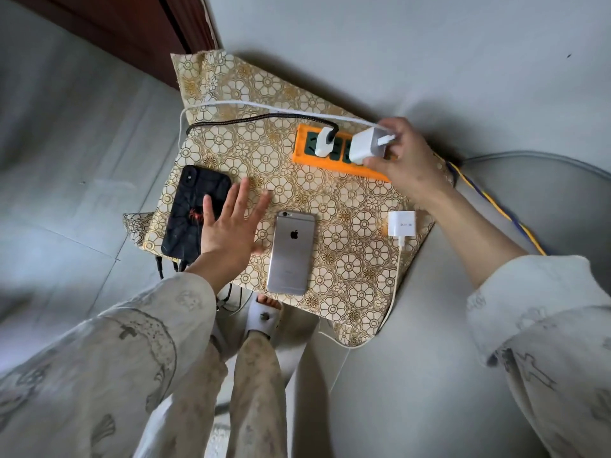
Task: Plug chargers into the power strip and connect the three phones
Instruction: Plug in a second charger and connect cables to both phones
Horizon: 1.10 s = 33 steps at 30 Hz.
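1. Lying at the far right of the floral-clothed counter (pixel 297 193), an orange power strip (pixel 305 153) with green sockets is seen; a small white charger (pixel 324 142) with a black cable (pixel 251 119) is plugged in.
2. A larger white charger (pixel 367 147) is pinched at the strip by the right hand (pixel 405 160), its grip closed on it.
3. An Apple logo is shown on the silver phone (pixel 291 252); a red spider marks the black phone (pixel 195 211).
4. The left hand (pixel 228 226) is spread flat, its grip open, overlapping the black phone's edge.
5. A third white charger (pixel 401 224) lies apart; its writing cannot be read.
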Each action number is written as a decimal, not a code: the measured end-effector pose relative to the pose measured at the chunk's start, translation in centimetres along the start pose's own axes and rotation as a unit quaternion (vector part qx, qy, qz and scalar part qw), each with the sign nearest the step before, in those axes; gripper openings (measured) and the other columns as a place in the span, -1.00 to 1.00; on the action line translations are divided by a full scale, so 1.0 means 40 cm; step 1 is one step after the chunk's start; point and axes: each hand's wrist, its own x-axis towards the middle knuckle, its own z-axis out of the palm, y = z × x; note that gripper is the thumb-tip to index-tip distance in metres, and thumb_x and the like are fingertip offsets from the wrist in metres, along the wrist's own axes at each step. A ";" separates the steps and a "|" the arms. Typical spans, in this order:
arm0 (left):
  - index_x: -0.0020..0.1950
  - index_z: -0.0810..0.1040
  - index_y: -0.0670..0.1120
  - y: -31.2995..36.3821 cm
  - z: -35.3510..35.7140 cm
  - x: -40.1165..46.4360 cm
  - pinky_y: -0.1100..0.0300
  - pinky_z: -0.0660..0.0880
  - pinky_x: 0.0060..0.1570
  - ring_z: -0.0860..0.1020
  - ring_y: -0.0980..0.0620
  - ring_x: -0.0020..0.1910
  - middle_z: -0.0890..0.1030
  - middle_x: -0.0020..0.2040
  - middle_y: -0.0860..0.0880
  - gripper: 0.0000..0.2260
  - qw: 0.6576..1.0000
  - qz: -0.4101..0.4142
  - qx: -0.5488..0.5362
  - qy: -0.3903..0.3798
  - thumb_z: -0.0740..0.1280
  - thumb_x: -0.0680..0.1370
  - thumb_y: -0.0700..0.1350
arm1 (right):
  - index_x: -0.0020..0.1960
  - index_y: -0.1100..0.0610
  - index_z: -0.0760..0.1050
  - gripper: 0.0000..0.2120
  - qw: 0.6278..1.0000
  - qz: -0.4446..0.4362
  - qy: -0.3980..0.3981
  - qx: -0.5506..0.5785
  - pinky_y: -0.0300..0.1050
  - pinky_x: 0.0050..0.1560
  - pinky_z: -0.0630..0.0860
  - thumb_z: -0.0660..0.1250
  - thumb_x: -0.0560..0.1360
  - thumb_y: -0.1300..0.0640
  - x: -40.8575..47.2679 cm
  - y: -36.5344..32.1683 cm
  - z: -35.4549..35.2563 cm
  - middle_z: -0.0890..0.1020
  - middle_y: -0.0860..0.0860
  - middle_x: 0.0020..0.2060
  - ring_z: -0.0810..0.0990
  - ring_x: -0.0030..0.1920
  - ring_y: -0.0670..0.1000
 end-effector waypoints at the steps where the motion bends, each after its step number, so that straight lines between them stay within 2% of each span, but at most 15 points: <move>1: 0.32 -0.52 0.15 -0.001 0.001 -0.001 -0.21 -0.28 0.39 -0.36 -0.01 0.46 -0.46 0.45 -0.05 -0.11 1.000 0.000 0.000 0.002 0.26 0.48 0.12 | 0.26 0.05 0.33 -0.47 1.000 0.001 -0.011 -0.002 -0.01 0.18 0.50 0.45 0.36 0.23 0.003 -0.002 0.007 0.48 0.03 0.25 0.54 0.17 0.02; 4: 0.34 -0.51 0.15 -0.004 0.002 -0.002 -0.20 -0.29 0.39 -0.36 -0.01 0.46 -0.48 0.43 -0.04 -0.11 1.000 0.002 0.003 0.006 0.26 0.49 0.11 | 0.25 0.06 0.34 -0.48 1.000 0.001 -0.013 0.017 -0.22 0.03 0.52 0.43 0.37 0.28 0.007 -0.002 0.017 0.45 -0.02 0.21 0.54 0.12 -0.03; 5: 0.34 -0.51 0.15 -0.005 0.002 -0.003 -0.20 -0.29 0.38 -0.36 0.00 0.46 -0.50 0.41 -0.03 -0.11 1.000 0.003 0.003 0.007 0.27 0.49 0.10 | 0.25 0.07 0.34 -0.49 1.000 0.002 -0.009 0.019 -0.23 0.03 0.51 0.43 0.37 0.29 0.008 -0.001 0.016 0.45 -0.03 0.19 0.54 0.12 -0.04; 9: 0.35 -0.49 0.16 -0.003 -0.002 -0.005 -0.19 -0.30 0.38 -0.35 0.00 0.46 -0.49 0.42 -0.03 -0.12 1.000 0.002 0.001 0.002 0.27 0.50 0.08 | 0.27 0.07 0.33 -0.49 1.000 -0.002 -0.008 -0.015 -0.08 0.18 0.49 0.41 0.39 0.28 0.015 0.001 0.008 0.45 0.01 0.25 0.52 0.20 0.02; 12: 0.35 -0.50 0.14 -0.003 -0.002 -0.006 -0.20 -0.28 0.39 -0.35 0.00 0.46 -0.49 0.42 -0.03 -0.13 1.000 0.002 0.002 0.003 0.26 0.50 0.08 | 0.35 0.05 0.31 -0.43 0.995 -0.017 -0.020 -0.096 0.00 0.29 0.42 0.41 0.40 0.22 0.025 -0.003 0.010 0.46 0.04 0.31 0.47 0.26 0.05; 17: 0.31 -0.52 0.14 -0.001 -0.005 -0.008 -0.20 -0.27 0.39 -0.35 -0.01 0.46 -0.54 0.34 -0.02 -0.12 1.000 0.001 0.004 0.000 0.26 0.50 0.09 | 0.24 0.15 0.43 -0.53 0.973 -0.091 0.003 -0.211 -0.06 0.14 0.43 0.43 0.36 0.21 0.033 -0.019 0.019 0.55 0.13 0.16 0.52 0.13 0.13; 22: 0.32 -0.54 0.13 0.000 -0.010 -0.009 -0.20 -0.27 0.39 -0.37 -0.01 0.45 -0.55 0.35 -0.04 -0.11 1.000 -0.005 0.008 -0.009 0.26 0.50 0.08 | 0.23 0.25 0.43 -0.52 0.958 -0.134 -0.002 -0.255 -0.01 0.16 0.41 0.44 0.34 0.25 0.038 -0.027 0.029 0.52 0.21 0.13 0.50 0.13 0.21; 26: 0.36 -0.52 0.12 0.002 -0.007 -0.011 -0.19 -0.29 0.39 -0.43 0.02 0.39 -0.55 0.36 -0.04 -0.12 1.000 -0.005 0.009 -0.011 0.25 0.51 0.06 | 0.27 0.26 0.41 -0.48 0.955 -0.132 0.005 -0.267 -0.07 0.16 0.39 0.44 0.34 0.27 0.044 -0.031 0.048 0.52 0.20 0.13 0.50 0.14 0.19; 33: 0.37 -0.50 0.13 -0.001 -0.005 -0.009 -0.18 -0.31 0.37 -0.45 0.02 0.37 -0.54 0.36 -0.03 -0.13 1.000 -0.002 0.001 -0.002 0.25 0.51 0.09 | 0.26 0.29 0.43 -0.47 0.950 -0.129 -0.001 -0.284 -0.06 0.15 0.43 0.45 0.32 0.28 0.045 -0.041 0.045 0.54 0.21 0.10 0.53 0.10 0.20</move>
